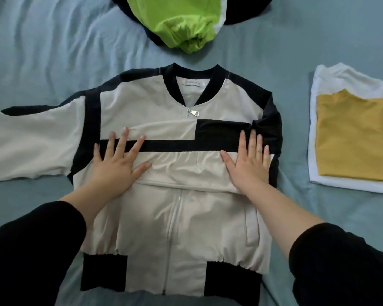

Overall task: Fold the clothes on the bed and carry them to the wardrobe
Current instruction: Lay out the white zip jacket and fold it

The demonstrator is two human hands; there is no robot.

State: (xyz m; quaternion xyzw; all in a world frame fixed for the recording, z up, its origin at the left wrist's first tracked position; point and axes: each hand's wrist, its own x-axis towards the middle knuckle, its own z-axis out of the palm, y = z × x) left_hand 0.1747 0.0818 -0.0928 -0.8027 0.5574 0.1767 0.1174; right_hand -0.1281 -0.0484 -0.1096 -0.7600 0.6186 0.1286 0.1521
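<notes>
Both hands lie flat with fingers spread, gripping nothing: the left hand (117, 164) and right hand (250, 162) press the jacket's (179, 228) folded-in sleeve (186, 146) smooth, likely to set the crease. The cream-and-black fabric looks slick, with elastic hem, spread on the blue bed (42, 51). Further right sits a folded mustard top (352, 138); beyond, an unfolded lime garment (181, 21).

both arms reach forward toward twelve o'clock, black sleeves pushed back to mid-forearm. the left hand (115, 166) lies palm down, fingers spread and pointing toward one o'clock, thumb out toward three. the right hand (250, 164) lies flat too, fingers close together pointing at twelve, thumb toward ten.
</notes>
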